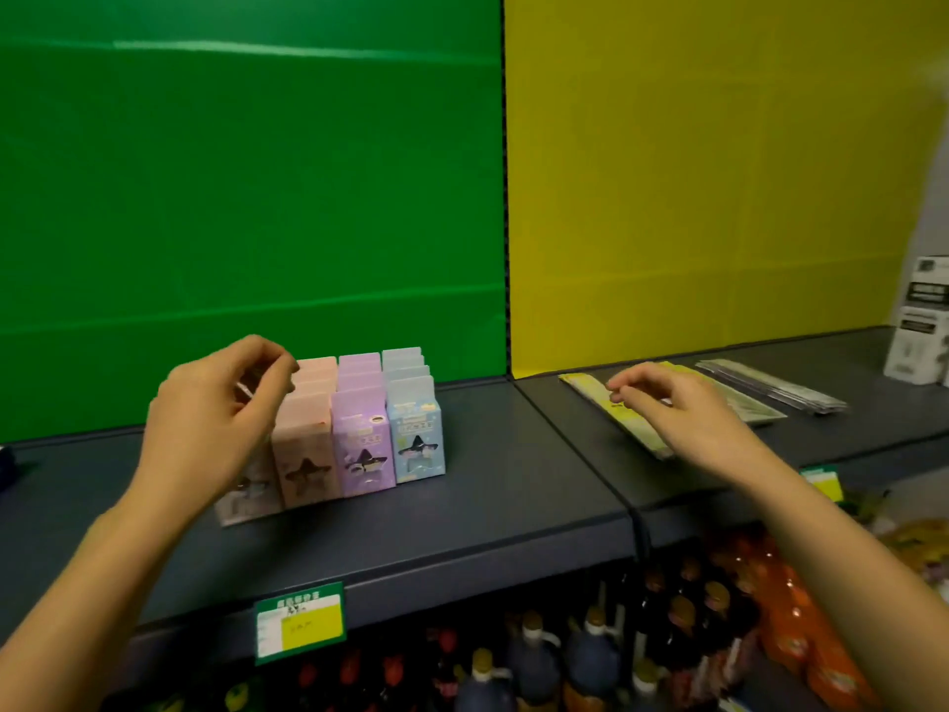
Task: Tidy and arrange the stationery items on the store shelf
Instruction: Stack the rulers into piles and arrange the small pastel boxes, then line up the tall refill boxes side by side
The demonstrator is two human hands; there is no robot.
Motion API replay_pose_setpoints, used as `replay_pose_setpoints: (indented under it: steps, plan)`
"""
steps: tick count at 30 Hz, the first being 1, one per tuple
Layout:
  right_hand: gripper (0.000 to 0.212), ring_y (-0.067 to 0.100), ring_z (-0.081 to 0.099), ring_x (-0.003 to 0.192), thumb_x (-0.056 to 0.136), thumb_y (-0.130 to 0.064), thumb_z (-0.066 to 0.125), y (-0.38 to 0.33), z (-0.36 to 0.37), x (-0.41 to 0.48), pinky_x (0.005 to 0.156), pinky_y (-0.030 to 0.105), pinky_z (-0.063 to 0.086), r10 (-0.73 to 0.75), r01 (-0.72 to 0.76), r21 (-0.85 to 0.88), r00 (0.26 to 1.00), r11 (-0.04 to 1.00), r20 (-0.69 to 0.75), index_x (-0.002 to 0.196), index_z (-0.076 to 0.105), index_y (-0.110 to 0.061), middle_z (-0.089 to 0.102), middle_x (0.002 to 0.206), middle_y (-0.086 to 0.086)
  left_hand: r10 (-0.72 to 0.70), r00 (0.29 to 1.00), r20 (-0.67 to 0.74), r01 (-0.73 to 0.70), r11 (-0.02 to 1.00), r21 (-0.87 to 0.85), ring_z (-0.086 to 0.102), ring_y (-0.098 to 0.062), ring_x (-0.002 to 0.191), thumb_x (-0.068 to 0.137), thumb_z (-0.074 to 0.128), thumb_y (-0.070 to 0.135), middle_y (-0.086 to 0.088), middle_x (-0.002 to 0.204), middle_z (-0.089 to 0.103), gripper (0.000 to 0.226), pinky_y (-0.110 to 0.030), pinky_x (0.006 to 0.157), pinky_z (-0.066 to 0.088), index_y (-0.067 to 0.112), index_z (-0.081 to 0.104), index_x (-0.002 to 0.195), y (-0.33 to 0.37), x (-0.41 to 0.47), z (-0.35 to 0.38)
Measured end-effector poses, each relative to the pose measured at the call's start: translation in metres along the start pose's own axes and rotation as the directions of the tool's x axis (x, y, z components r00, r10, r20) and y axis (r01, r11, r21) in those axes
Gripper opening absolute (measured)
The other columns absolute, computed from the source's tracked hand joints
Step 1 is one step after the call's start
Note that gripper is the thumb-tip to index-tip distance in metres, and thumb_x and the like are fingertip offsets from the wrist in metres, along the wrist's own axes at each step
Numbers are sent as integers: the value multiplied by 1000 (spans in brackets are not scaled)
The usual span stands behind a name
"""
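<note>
Looks down on a dark grey shelf (513, 506), backed by a green panel (246, 197) on the left and a yellow panel (719, 197) on the right. Finds four rows of small star-printed cartons standing upright, side by side, before the green panel: a pale row (246, 501), mostly hidden, then a pink row (308, 454), a purple row (362, 439) and a blue row (416, 434).

Catches the left hand (215, 413) raised in front of the pale and pink rows, grip curled, fingertips close to the thumb; cannot tell whether clamped on anything.

Catches the right hand (672, 408) over flat yellow packets (639, 434) lying on the shelf's right section, fingertips at the top packet, grip bent; cannot tell whether pinching it.

Just right of those, grey packets (770, 390) lying flat; at the far right, white boxes (919, 331). Below, a price tag (300, 621) on the shelf edge, and bottles (590, 655) underneath.
</note>
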State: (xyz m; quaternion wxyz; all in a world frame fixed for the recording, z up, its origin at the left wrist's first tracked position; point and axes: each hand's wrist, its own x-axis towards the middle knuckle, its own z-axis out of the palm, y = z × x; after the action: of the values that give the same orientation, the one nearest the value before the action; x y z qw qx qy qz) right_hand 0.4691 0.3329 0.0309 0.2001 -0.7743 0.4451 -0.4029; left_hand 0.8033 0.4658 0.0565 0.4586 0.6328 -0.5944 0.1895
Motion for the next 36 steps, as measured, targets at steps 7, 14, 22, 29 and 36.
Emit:
replay_pose_setpoints:
  steps: [7,14,22,29,36]
  plan:
    - [20,17,64,88,88,-29,55,63,-90,-55,84,45,50,29,-47,-205,995,978,-94,78,57,-47,69,95,-9,186,961,204,-210,973,99,59,-18,59,81,31,51,8,64,59,39,-29,55,47,25,60,80,93,-32,60]
    - [12,10,62,88,89,-31,53,148,-175,-100,79,38,52,120,-149,-355,988,923,-102,94,61,-37,67,93,-13,238,907,347,-312,933,177,66,-21,66,81,28,53,6,68,64,36,-26,47,35,29,54,76,182,-75,147]
    - [12,6,61,89,87,-32,54,236,-262,-124,82,37,54,181,-219,-356,974,909,-136,92,60,-41,66,93,-15,247,903,352,-309,942,130,67,-21,64,81,32,49,7,66,64,33,-24,44,34,27,54,71,290,-89,225]
    - [13,7,59,87,89,-23,56,296,-321,-104,80,28,50,186,-237,-330,966,914,-179,94,59,-35,64,92,-9,382,850,363,-416,909,18,66,-20,67,81,30,51,6,69,66,37,-24,45,32,27,56,75,375,-67,301]
    - [15,16,61,85,87,-18,58,350,-365,-42,72,21,44,176,-232,-255,958,939,-226,101,62,-18,64,88,-1,475,820,319,-476,876,-81,66,-22,87,78,20,57,5,89,68,51,-33,64,48,25,57,91,444,-31,399]
